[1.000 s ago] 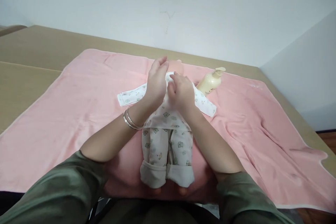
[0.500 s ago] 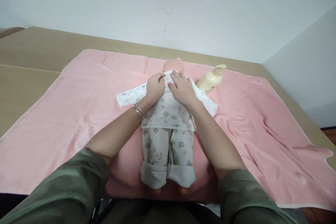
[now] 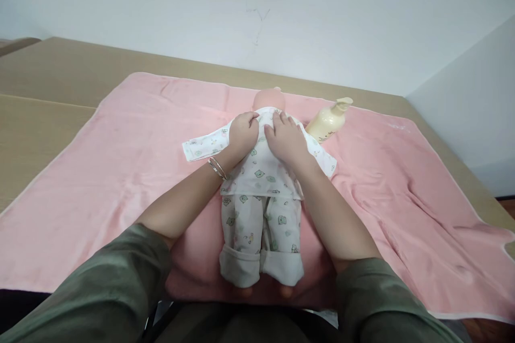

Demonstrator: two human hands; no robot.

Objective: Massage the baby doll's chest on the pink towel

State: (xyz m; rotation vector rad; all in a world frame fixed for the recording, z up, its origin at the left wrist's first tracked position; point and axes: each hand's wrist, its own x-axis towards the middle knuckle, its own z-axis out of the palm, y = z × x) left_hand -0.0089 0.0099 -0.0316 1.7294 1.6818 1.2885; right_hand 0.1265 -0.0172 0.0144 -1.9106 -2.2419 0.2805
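A baby doll (image 3: 269, 99) lies stretched out on a pink blanket (image 3: 132, 134), its head away from me. It wears a white printed shirt (image 3: 259, 178) and matching trousers (image 3: 246, 220) with rolled cuffs, feet peeking out below. My left hand (image 3: 244, 134), closed with the fingers curled under, presses against the shirt at the doll's left-side shoulder in view; whatever is inside it is hidden. Flat on the other side of the upper body rests my right hand (image 3: 286, 136), fingers extended. The shirt's sleeves spread out to both sides.
A cream pump bottle (image 3: 326, 122) leans at a tilt beside the doll's right-side sleeve in view. The blanket covers much of a wooden table (image 3: 92, 61), which stands against a white wall (image 3: 341, 27). Folds ripple through the blanket at the right.
The whole view has shifted slightly, so everything appears a little further right. Both hands stay at the same places on the doll's upper body.
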